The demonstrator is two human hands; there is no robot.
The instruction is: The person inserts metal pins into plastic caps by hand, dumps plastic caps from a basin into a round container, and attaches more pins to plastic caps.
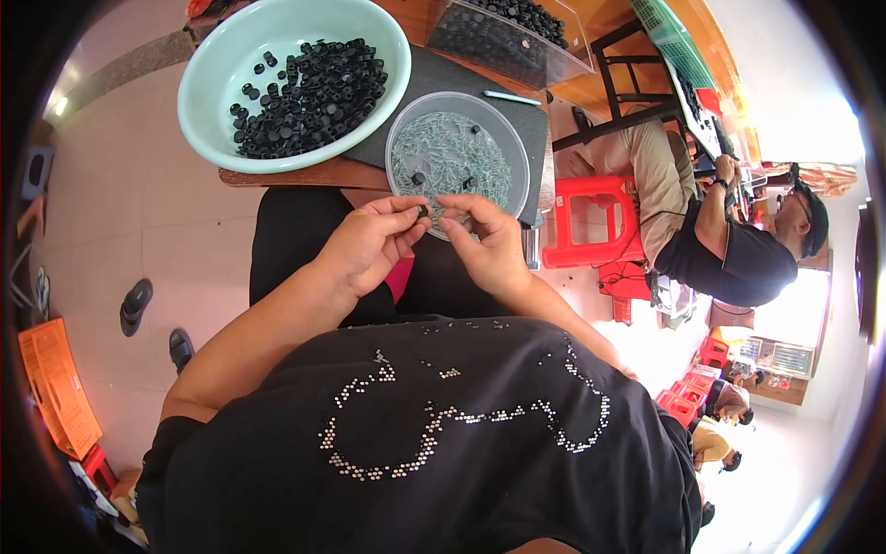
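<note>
A small black knob-like plastic piece (pixel 424 210) is pinched between the thumb and fingertips of my left hand (pixel 371 242). My right hand (pixel 487 242) is close beside it, thumb and index finger bent toward each other; whatever they hold is too small to make out. Both hands are over my lap, at the near rim of a clear round tub (pixel 523 157). Inside that tub lie many thin, pale greenish pin-like pieces (pixel 452 152), with a few black pieces on top. To the left, a mint-green basin (pixel 208 120) holds a heap of similar black pieces (pixel 318 102).
A dark mat (pixel 434 78) on the wooden table lies under the tub, with a pale pen-like stick (pixel 512 97) on it. Behind stands a clear bin (pixel 503 55) of black parts. A red stool (pixel 591 222) and a seated person (pixel 738 235) are at right. Slippers (pixel 136 307) lie on the left floor.
</note>
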